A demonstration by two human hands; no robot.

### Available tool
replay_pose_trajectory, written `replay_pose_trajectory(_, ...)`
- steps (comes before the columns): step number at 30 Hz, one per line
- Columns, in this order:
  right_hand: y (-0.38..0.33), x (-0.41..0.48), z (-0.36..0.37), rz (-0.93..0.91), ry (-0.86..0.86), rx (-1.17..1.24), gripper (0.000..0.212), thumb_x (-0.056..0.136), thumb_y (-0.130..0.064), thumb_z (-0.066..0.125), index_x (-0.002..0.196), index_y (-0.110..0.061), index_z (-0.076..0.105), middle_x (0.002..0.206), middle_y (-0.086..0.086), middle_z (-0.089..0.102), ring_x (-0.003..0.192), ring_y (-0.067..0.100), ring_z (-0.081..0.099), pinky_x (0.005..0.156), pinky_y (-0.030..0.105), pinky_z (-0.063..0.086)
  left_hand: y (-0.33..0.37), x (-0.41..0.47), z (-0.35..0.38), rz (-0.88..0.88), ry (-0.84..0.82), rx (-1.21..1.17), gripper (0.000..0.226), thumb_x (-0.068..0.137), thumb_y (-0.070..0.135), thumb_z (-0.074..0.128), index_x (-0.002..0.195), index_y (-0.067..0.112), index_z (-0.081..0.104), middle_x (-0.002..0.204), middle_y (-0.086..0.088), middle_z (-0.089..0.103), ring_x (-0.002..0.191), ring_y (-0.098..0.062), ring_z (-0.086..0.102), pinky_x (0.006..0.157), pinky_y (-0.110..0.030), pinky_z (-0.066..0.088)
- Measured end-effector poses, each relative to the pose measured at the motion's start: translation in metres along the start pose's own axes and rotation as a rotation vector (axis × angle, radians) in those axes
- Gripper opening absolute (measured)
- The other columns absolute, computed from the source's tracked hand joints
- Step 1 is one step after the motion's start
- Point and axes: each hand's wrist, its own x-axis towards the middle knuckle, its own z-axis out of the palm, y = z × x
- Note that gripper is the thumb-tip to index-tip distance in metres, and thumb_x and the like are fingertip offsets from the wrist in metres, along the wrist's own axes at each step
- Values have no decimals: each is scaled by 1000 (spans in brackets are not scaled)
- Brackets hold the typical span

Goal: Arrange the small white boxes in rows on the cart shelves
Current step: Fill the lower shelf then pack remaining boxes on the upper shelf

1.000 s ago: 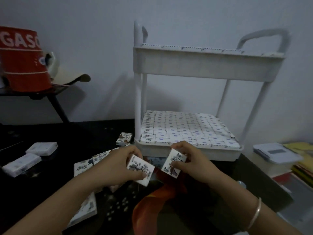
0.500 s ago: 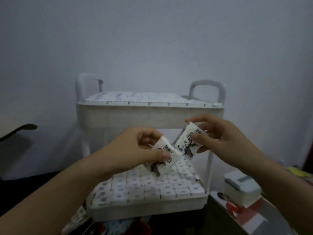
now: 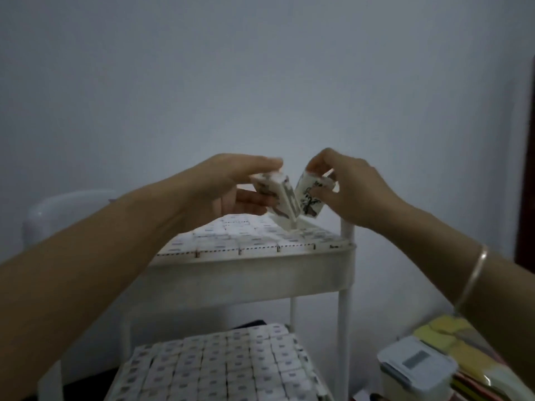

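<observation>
- Pinching the left box (image 3: 275, 195), small and white, in the left hand (image 3: 228, 186), with fingers laid flat along its top edge and thumb pressing from beneath.
- Pinching the right box (image 3: 311, 199) in the right hand (image 3: 356, 189), with fingertips curled over its upper end and its printed face turned toward the camera.
- Holding both boxes in the air just above the far right part of the top shelf (image 3: 260, 270) of the cart, close over the packed rows (image 3: 231, 238) there. Probably lined up for a gap near that corner, though unable to make one out behind the hands.
- Carrying one box per hand, seemingly to set down two in a single reach.
- Tilting the left box so its long axis slopes down to the right.
- Holding the right box nearer upright, leaning slightly the other way.
- Holding the lower ends close together in a V; touching or just apart, impossible to tell.
- Showing tight, full rows on the lower shelf (image 3: 217, 366) as well.
</observation>
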Motion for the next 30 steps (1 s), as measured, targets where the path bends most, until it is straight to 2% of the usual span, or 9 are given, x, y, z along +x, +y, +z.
replay_pose_trajectory(2, 3, 11, 9, -46, -57, -127, 25, 89, -22, 65, 111, -28, 54, 113, -5, 61, 95, 14, 56, 77, 29, 43, -4, 21, -4, 1, 131, 143, 43, 68, 50, 74, 86, 11, 67, 74, -4, 72, 55, -10, 64, 54, -23, 54)
replay_pose_trajectory(4, 6, 19, 13, -49, -127, -160, 24, 88, -23, 66, 108, -31, 55, 110, -7, 64, 90, 11, 56, 73, 26, 43, -12, 40, -6, 70, 245, 357, 32, 81, 40, 73, 89, 10, 65, 76, -4, 71, 51, -5, 63, 52, -20, 53)
replay_pose_trajectory(6, 7, 24, 17, -45, -199, -130, 25, 85, -24, 69, 105, -34, 57, 106, -10, 66, 89, 10, 58, 73, 25, 45, -19, 56, -7, 128, 261, 494, 15, 85, 22, 68, 94, 12, 60, 87, -3, 67, 51, -4, 63, 50, -19, 52)
replay_pose_trajectory(9, 9, 28, 20, -58, -292, -128, 26, 83, -25, 73, 103, -35, 60, 102, -12, 68, 93, 9, 61, 78, 26, 49, -24, 72, -7, 111, 196, 676, 28, 84, 20, 64, 110, 20, 52, 107, 4, 58, 69, -9, 65, 48, -17, 48)
replay_pose_trajectory(13, 9, 30, 22, -93, -420, -200, 26, 82, -28, 75, 104, -36, 64, 99, -15, 68, 94, 8, 61, 85, 35, 52, -27, 89, -7, 52, 198, 764, 56, 82, 23, 74, 129, 20, 43, 115, -2, 53, 91, -18, 61, 65, -26, 52)
replay_pose_trajectory(17, 10, 29, 25, -152, -426, -264, 24, 82, -32, 73, 104, -37, 64, 100, -19, 69, 91, 3, 61, 79, 27, 50, -33, 102, 2, 72, 235, 886, 51, 76, 27, 81, 118, 18, 53, 111, -2, 60, 101, -19, 58, 83, -33, 52)
replay_pose_trajectory(20, 12, 28, 28, -219, -379, -365, 20, 83, -38, 71, 100, -38, 62, 99, -19, 70, 93, 5, 63, 74, 25, 46, -36, 108, 10, 93, 168, 966, 30, 76, 29, 81, 99, 19, 65, 102, 2, 66, 100, -16, 61, 89, -33, 52)
replay_pose_trajectory(24, 13, 27, 30, -237, -397, -431, 19, 81, -45, 69, 98, -38, 65, 96, -18, 69, 93, 9, 62, 78, 28, 48, -41, 112, 14, 45, -5, 978, 13, 79, 18, 75, 91, 19, 71, 97, 2, 71, 98, -15, 65, 88, -30, 53)
replay_pose_trajectory(30, 11, 26, 29, -266, -380, -441, 12, 82, -45, 68, 94, -44, 66, 97, -19, 68, 89, 8, 61, 72, 26, 43, -53, 110, 10, -76, -203, 870, 22, 86, 6, 63, 103, 14, 75, 104, -4, 73, 95, -12, 66, 82, -20, 51)
